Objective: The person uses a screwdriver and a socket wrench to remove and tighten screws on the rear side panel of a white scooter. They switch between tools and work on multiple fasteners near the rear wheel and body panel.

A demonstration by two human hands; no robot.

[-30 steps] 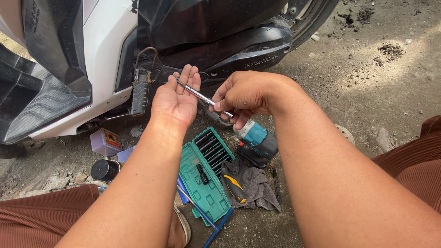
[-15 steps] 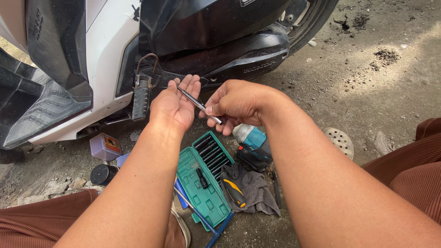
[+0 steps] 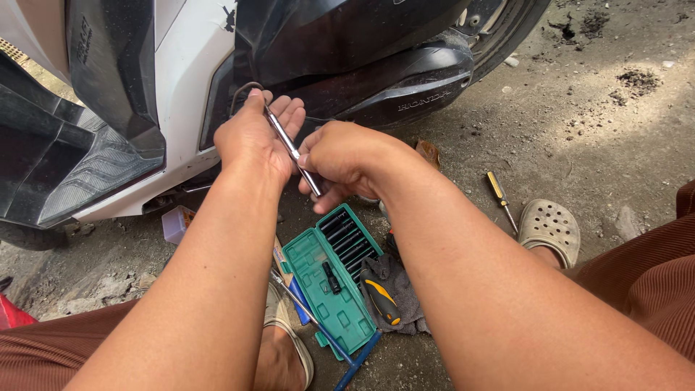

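Note:
My left hand and my right hand are raised together in front of a black and white scooter. Both grip a thin metal tool shaft that runs diagonally between them. The left hand's fingers curl around its upper end, close to the scooter's lower side panel. The right hand pinches the lower end in a closed fist. What the tip touches is hidden behind the left hand.
On the dirt ground below lie an open green socket case, a grey rag with a black and yellow screwdriver, and another yellow-handled screwdriver. A beige clog is on my right foot. A small box sits under the scooter.
Both hands have risen toward the scooter's side panel with the tool shaft. The left hand has closed from an open palm around the shaft. The view has shifted, hiding the teal tool.

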